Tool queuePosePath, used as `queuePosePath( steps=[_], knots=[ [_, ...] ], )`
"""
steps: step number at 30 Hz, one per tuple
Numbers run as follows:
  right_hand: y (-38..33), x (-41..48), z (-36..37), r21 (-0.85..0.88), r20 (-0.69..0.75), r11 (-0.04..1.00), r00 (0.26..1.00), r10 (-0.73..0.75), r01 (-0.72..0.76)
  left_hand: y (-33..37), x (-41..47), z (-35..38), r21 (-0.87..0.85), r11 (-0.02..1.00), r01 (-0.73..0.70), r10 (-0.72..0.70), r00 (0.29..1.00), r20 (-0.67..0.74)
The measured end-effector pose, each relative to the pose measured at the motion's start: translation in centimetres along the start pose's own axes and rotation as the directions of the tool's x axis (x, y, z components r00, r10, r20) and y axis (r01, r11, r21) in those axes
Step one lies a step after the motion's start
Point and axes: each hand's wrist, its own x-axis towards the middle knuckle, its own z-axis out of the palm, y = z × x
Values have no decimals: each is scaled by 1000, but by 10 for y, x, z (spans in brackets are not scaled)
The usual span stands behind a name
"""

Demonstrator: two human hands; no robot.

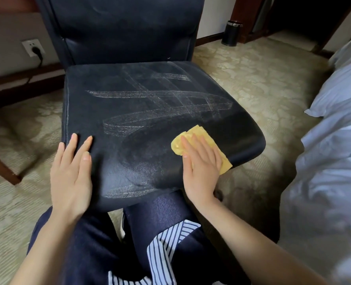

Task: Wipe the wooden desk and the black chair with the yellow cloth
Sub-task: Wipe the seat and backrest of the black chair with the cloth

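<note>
The black chair (129, 95) fills the middle of the view, its seat streaked with pale damp wipe marks and its backrest rising behind. My right hand (201, 167) lies flat on the folded yellow cloth (199, 138), pressing it onto the seat's front right part. My left hand (71, 173) rests flat on the seat's front left corner, fingers spread, holding nothing. The wooden desk shows only as a dark leg (2, 167) at the far left.
A bed with white bedding (334, 140) stands close on the right. Patterned carpet (252, 75) surrounds the chair. A black bin (231, 33) sits by the far wall, and a wall socket with a plugged cord (33, 48) is at left. My knees are under the seat's front edge.
</note>
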Motion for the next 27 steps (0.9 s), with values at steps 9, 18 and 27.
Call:
queuePosePath(
  steps=[9,18,27],
  knots=[
    [-85,-46,21,82,41,873,873,-486,481,-10,-53,-11,-456,875,164,-133,986,100],
    [-67,-23,28,71,108,414,406,-908,907,-21,-79,-39,131,990,47,-65,988,137],
    [79,9,-9,-150,325,144,187,-927,978,-11,-81,-32,103,980,170,-179,981,80]
  ],
)
